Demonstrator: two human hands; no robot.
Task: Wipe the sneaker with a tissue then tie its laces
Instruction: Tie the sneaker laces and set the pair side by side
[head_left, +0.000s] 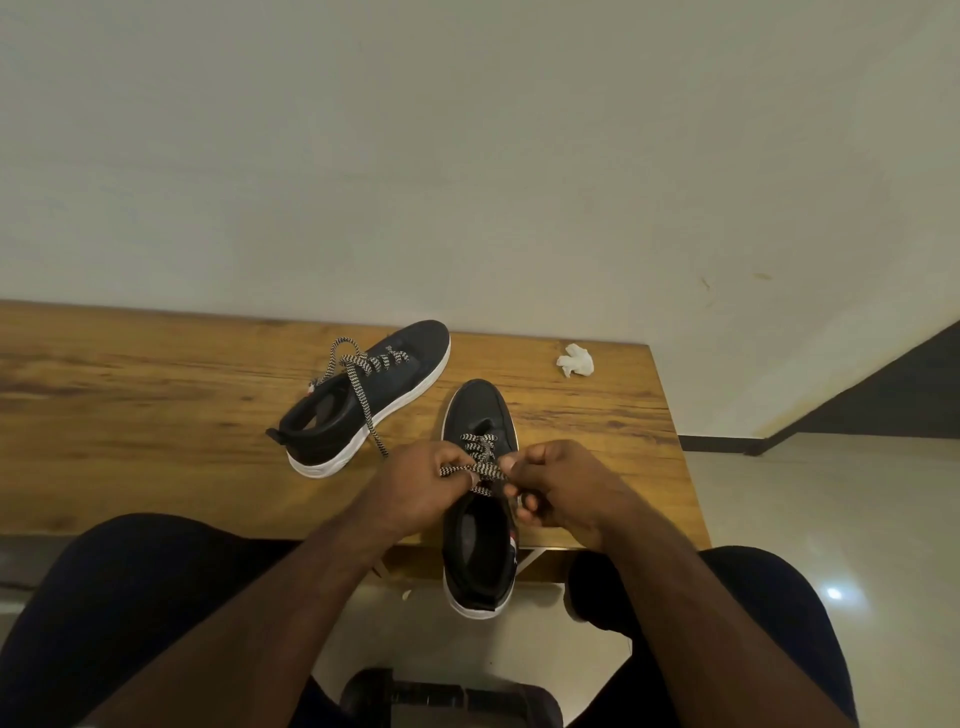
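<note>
We take the near sneaker (480, 499) as our landmark: it lies lengthwise at the front edge of the worktop (156, 415), toe away from us, heel hanging out past the edge over the floor. Both hands work right above its tongue. Our left hand (415, 493) pinches one run of the striped laces (475, 470), and our right hand (558, 493) is curled tight around the other end, the two nearly touching.

The overhanging heel worries us most: a hard pull toward our lap could drag the sneaker off the edge. If we tug unevenly, the crossing may slip loose before a knot sets, or one end may run short. Our fingers hide the crossing, so we cannot tell whether a loop exists yet.

Beyond the landmark's toe, to the right, lies the crumpled tissue (575, 359), so we judge wiping done. To the landmark's left rests the second sneaker (363, 400), its trailing lace end reaching close to our left hand; we could snag it by mistake.
</note>
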